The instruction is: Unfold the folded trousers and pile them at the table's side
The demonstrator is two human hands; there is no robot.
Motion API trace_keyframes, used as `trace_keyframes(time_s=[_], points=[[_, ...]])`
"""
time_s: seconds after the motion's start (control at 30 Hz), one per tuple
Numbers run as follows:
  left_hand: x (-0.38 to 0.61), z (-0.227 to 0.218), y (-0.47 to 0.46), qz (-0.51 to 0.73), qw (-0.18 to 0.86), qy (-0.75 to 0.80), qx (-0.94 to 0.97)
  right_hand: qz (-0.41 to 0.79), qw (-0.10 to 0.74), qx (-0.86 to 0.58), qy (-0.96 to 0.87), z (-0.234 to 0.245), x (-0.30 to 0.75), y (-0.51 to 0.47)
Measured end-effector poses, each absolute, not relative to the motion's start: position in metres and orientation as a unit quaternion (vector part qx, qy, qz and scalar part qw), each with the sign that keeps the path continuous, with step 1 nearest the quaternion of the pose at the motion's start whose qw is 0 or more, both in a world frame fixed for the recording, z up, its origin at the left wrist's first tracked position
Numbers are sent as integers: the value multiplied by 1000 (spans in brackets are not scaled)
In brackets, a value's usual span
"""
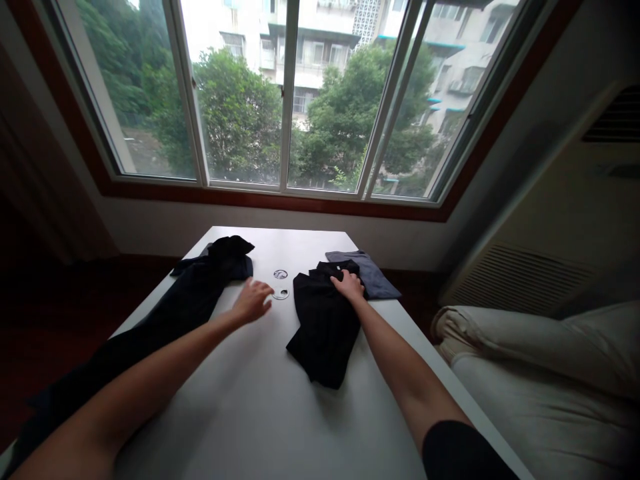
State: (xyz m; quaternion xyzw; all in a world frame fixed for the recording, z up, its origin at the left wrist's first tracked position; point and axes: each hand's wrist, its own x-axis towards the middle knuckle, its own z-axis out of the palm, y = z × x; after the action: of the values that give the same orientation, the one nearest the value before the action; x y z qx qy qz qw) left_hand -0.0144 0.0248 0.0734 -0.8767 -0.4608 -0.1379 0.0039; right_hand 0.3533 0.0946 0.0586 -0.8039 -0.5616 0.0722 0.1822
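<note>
White table [260, 413] carries a long dark garment [165, 320] along the left edge, w/ a black shirt [323, 327] at centre, its far end overlapping a folded grey cloth [373, 273]. Right hand [349, 285] lies flat, fingers closed on the shirt's top edge, apparently pinning it. Left hand [253, 300] hovers open, holding nothing, beside two small rings [281, 284].

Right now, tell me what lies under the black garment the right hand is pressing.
The black garment lies on the white table, its far edge overlapping a folded grey cloth. The right hand rests on top. Anything else beneath it is covered.
</note>
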Motion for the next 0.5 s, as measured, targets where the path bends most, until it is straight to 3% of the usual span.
trace_keyframes(time_s=[0.1,0.2,0.4,0.5], points=[[47,52,-33,-124,-111,-355,-920,43,138,-816,-560,48,345,99],[82,47,-76,-100,-108,-312,-939,9,111,-811,-574,42,343,100],[84,79,-125,-7,-228,-207,-951,1,74,-789,-609,37,354,100],[72,103,-151,52,-352,-44,-934,42,122,-780,-613,34,363,102]])
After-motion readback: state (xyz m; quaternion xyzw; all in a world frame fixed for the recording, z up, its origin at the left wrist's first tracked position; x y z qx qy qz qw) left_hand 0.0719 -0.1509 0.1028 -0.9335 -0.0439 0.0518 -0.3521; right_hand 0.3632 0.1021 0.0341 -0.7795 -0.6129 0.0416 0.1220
